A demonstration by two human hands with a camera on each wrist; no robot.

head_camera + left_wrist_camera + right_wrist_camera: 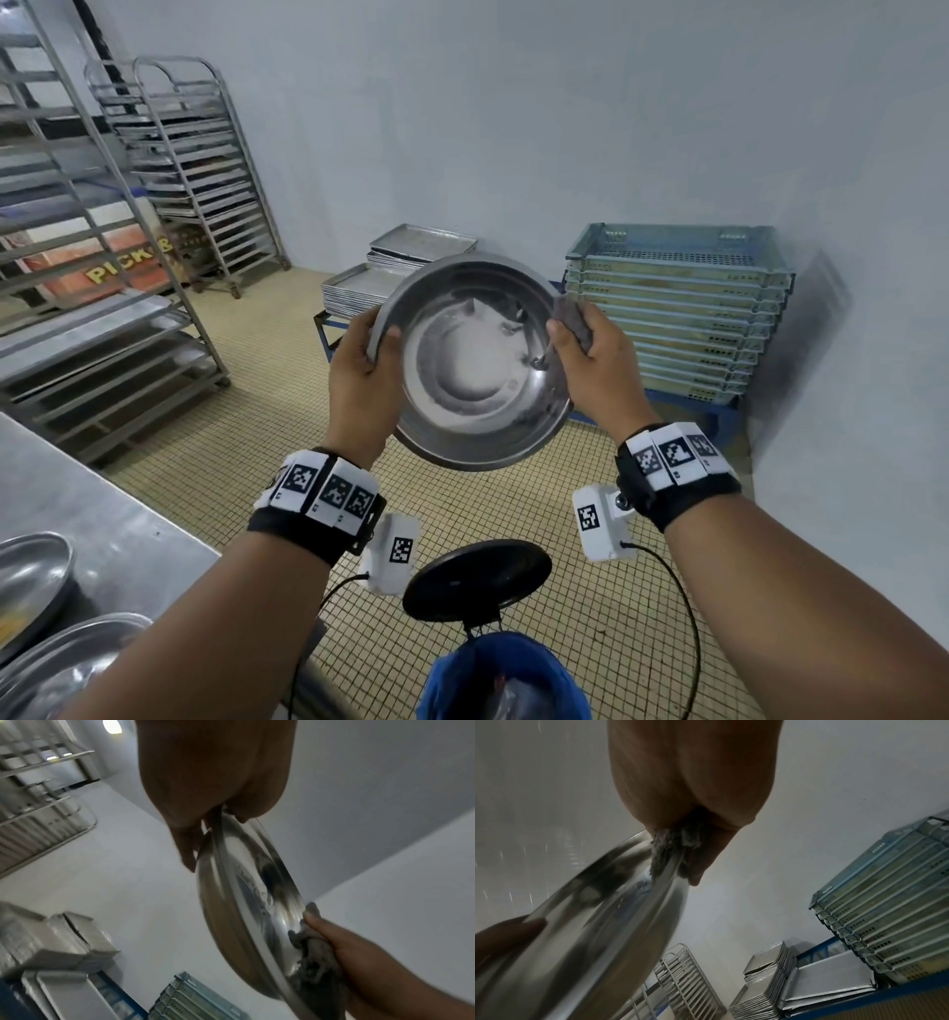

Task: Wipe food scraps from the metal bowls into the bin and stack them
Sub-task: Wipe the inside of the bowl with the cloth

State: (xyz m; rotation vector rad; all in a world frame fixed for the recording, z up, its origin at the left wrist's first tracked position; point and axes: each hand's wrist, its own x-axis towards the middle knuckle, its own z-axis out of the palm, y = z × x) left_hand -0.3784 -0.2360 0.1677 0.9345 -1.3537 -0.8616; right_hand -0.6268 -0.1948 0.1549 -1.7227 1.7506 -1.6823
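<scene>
Tilting the round shiny metal bowl [480, 360] above the blue-lined bin [506, 678], the left hand [362, 370] is gripping its rim while the right hand [595, 360] is pinching a grey cloth [572, 318] there, so scraps would fall binward.

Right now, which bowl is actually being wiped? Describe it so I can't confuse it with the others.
Above the blue-lined bin, both hands hold one metal bowl upright, its inside facing the camera. Unlike the bowls on the steel counter, it is airborne, with a grey cloth pinched against its right rim.
</scene>
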